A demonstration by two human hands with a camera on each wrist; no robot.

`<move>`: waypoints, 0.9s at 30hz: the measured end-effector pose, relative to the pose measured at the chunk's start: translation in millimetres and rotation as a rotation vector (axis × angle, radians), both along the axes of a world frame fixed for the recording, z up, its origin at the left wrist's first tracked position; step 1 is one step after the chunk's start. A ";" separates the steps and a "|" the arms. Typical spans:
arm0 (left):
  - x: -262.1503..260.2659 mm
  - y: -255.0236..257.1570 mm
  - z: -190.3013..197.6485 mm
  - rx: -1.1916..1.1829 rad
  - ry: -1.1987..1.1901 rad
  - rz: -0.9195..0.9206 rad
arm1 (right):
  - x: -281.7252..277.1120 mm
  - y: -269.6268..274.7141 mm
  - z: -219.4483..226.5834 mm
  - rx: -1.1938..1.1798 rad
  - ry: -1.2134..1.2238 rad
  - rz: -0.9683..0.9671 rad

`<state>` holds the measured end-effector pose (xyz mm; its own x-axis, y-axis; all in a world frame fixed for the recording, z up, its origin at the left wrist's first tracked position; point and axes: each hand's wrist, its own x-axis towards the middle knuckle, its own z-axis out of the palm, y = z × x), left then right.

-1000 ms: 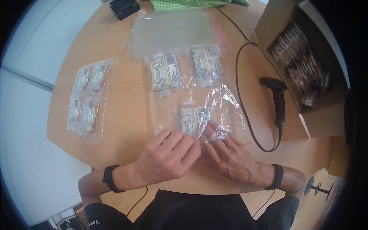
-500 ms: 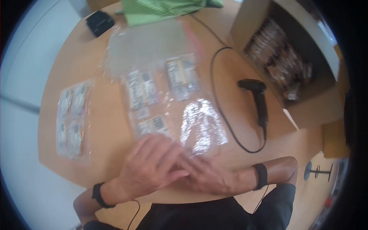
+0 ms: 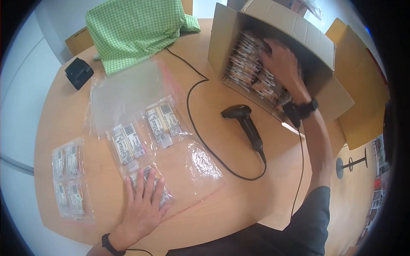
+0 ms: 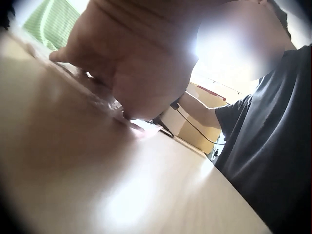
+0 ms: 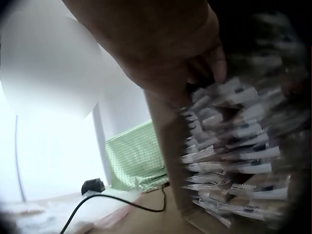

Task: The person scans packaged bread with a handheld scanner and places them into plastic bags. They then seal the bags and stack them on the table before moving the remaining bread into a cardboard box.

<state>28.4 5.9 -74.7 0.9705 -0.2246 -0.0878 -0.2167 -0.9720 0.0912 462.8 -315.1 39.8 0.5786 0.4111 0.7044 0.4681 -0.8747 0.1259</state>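
Note:
My left hand (image 3: 143,209) lies with its fingers spread on a large clear plastic bag (image 3: 194,194), over a small labelled packet (image 3: 164,194) that it partly covers. Two more pairs of packets, one pair (image 3: 128,143) to the left and one pair (image 3: 163,122) to the right, show farther up the bag, barcode labels facing up. My right hand (image 3: 282,64) reaches into a cardboard box (image 3: 294,23), fingers bent down over tightly stacked packets (image 3: 245,59). The right wrist view shows a gap between thumb and finger close above the stacked packets (image 5: 234,151).
A black barcode scanner (image 3: 247,123) lies between bag and box, its cable (image 3: 190,102) looping around. A filled bag (image 3: 68,181) of packets lies at left. Flat clear bags (image 3: 126,91), a black device (image 3: 79,72) and a green checked cloth (image 3: 134,32) are farther back.
Both hands were together at the lower packet in the bag. The right hand has gone over to the box; the left now rests spread on the bag. The head view has turned toward the right.

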 end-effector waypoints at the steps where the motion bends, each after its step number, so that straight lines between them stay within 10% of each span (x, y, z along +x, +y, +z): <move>1: -0.2 -0.1 -1.5 -0.006 -0.026 -0.006 | 10.2 0.5 -2.5 -0.009 0.075 -0.049; 7: 7.2 1.7 35.9 -0.274 0.001 0.043 | -22.9 8.8 -12.6 0.184 -0.242 0.253; 11: 35.0 -5.9 43.1 -0.776 -0.031 0.090 | -58.4 15.3 -18.7 0.395 0.224 0.389; 17: 59.1 -34.2 55.1 -0.649 -0.118 -0.078 | -18.9 2.1 9.1 0.142 0.105 0.037; 19: 60.0 -32.6 57.0 -0.734 -0.087 -0.069 | -29.5 8.3 20.3 0.529 0.480 0.095; 21: 62.7 -29.7 54.2 -0.826 -0.062 -0.049 | -52.9 10.6 13.7 0.591 0.275 0.245; 23: 72.9 -25.7 46.0 -1.727 0.375 0.207 | -102.5 14.9 4.1 0.621 0.078 0.481; 27: 107.8 -24.6 58.9 -2.375 0.795 0.223 | -202.7 34.5 -30.0 0.207 -0.017 0.908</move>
